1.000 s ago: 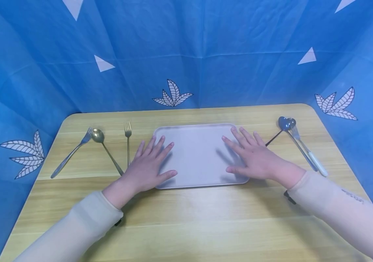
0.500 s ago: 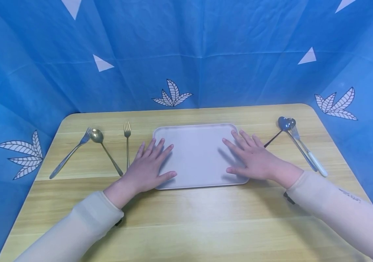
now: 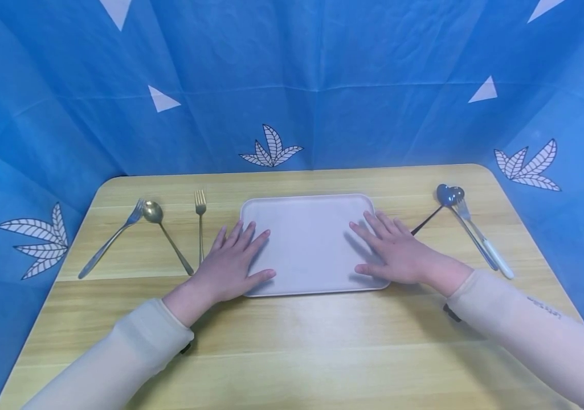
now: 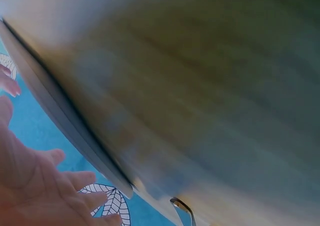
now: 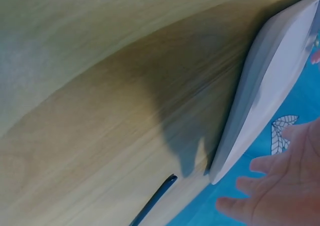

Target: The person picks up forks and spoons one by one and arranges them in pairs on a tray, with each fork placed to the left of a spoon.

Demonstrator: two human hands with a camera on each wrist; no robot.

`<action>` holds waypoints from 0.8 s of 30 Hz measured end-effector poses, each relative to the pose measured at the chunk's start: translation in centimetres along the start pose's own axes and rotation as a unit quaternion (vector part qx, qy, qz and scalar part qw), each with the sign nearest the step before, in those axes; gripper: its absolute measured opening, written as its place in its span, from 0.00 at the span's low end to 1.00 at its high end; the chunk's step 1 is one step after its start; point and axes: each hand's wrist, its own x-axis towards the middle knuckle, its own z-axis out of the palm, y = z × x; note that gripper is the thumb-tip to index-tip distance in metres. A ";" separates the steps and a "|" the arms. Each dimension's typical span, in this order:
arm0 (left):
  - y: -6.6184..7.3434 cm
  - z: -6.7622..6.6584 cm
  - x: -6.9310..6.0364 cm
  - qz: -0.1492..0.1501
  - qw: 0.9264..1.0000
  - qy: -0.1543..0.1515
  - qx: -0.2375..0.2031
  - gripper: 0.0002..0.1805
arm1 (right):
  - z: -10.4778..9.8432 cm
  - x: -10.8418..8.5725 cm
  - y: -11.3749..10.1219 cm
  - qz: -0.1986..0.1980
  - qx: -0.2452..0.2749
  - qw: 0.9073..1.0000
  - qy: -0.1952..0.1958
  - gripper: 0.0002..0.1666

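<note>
A pale, shallow rectangular tray (image 3: 312,245) lies in the middle of the table. My left hand (image 3: 227,265), fingers spread, hovers over its left edge; the left wrist view shows this palm (image 4: 35,186) apart from the tray. Over the opposite edge is my right hand (image 3: 396,253), also spread, its palm (image 5: 285,186) raised in the right wrist view. Neither hand holds anything. Left of the tray lie a silver fork (image 3: 109,245), a gold spoon (image 3: 153,213) and a gold fork (image 3: 200,209), whose lower handle is hidden by my left hand.
At the table's right, a dark spoon (image 3: 444,195) crosses another spoon (image 3: 457,193) with a black handle. A white-handled fork (image 3: 498,259) lies against them. Blue cloth (image 3: 317,131) with leaf prints stands behind and beside the wooden table (image 3: 302,353).
Fingers of my right hand have shifted slightly toward me; my left fingers have drawn back a touch. The tray and cutlery stay where they were.
</note>
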 end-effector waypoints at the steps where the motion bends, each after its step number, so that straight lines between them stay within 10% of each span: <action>1: 0.0 0.0 0.0 0.000 1.000 -0.001 0.000 0.47 | 0.1 0.0 0.1 0.000 0.001 1.000 -0.001 0.53; 24: -0.2 0.1 0.0 -0.011 0.999 -0.029 -0.013 0.46 | 0.5 0.0 0.4 0.008 0.037 0.999 -0.020 0.52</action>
